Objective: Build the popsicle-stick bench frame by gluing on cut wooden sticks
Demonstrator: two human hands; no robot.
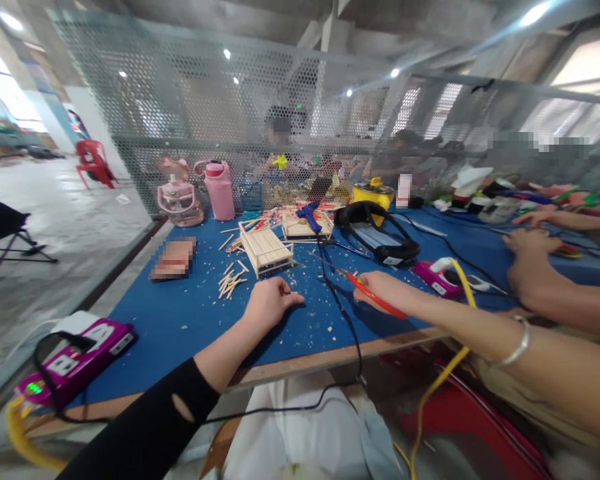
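My left hand (273,303), below a black sleeve, rests low over the blue mat with its fingers curled and thumb pointing right; anything between the fingers is too small to make out. In my right hand (375,290) are red-handled scissors (387,307), their blades pointing left. Beyond my left hand stands a small bed-like frame of pale sticks (265,248). A second stick frame (300,229) lies behind it, with a blue glue gun (309,215) on top. Loose short sticks (231,281) are piled left of my left hand.
Pink bottles (219,191) stand at the back left, near a yellow pot (373,197) and black headgear (377,233) further right. Purple power strips (80,357) sit at both sides. A black cable (343,310) crosses between my hands. Another person's hands (533,243) are at right.
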